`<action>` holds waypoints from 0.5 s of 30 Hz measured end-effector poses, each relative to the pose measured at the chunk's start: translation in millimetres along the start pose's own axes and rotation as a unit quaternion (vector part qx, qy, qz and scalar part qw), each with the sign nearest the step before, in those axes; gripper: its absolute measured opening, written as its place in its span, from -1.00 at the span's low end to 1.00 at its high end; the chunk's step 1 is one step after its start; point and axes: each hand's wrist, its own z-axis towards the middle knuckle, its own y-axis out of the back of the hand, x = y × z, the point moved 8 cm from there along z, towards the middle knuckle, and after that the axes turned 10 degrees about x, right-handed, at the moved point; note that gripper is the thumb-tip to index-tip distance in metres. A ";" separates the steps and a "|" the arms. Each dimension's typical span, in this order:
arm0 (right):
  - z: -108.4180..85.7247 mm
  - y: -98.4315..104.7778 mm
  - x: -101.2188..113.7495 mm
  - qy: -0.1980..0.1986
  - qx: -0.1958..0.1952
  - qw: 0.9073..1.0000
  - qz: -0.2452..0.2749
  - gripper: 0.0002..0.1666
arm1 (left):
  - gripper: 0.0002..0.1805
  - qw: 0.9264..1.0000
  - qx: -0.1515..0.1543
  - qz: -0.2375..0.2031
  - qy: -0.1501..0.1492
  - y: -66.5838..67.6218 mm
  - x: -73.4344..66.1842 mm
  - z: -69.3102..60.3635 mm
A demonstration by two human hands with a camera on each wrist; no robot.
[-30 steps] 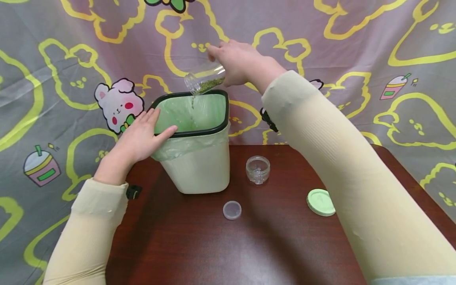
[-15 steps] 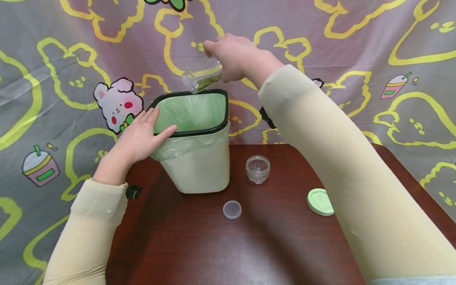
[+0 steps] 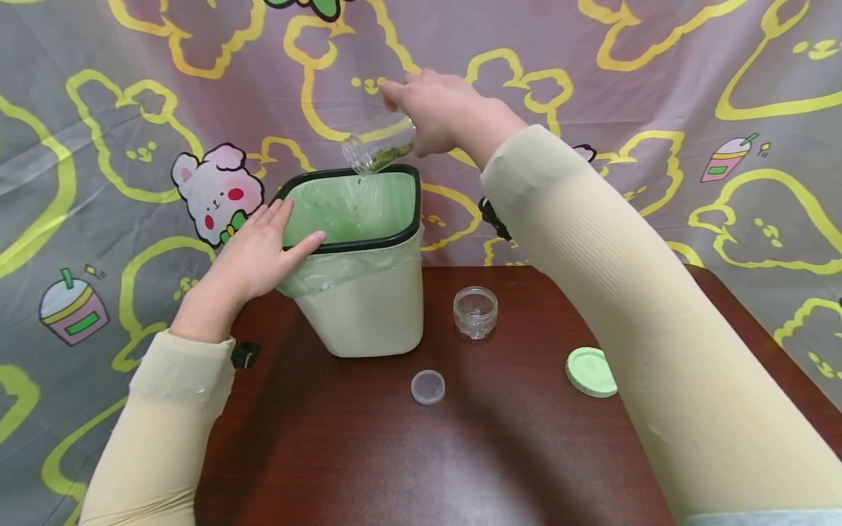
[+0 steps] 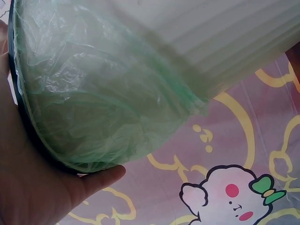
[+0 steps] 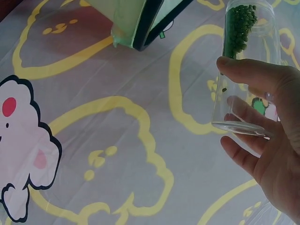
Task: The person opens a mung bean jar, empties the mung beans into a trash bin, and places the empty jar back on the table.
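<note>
My right hand (image 3: 447,113) grips a clear bottle (image 3: 368,142) with green granules in its lower side. The bottle is tilted, its mouth over the far rim of the bin, and a few specks fall below it. Seen from the right wrist, thumb and fingers wrap the bottle (image 5: 251,70) near its base, the granules (image 5: 241,28) gathered toward the mouth. My left hand (image 3: 253,252) rests on the near left corner of the cream trash bin (image 3: 368,314), its fingers extended over the black rim. A green plastic liner (image 4: 103,108) folds over the bin's outside.
On the brown table (image 3: 395,460) are a clear jar (image 3: 475,313) right of the bin, a small translucent lid (image 3: 428,387) in front, and a pale green lid (image 3: 590,372) partly behind my right forearm. A patterned curtain (image 3: 592,66) hangs behind.
The thin stream of granules seen a second ago has thinned to a few specks. My right hand rises slightly with the bottle, then comes back down. My left hand stays put.
</note>
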 end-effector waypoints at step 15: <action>-1.9 6.2 1.8 -0.001 -0.038 0.999 -0.001 -0.29 | 0.07 1.000 -0.003 0.000 -0.005 0.1 -0.9 0.4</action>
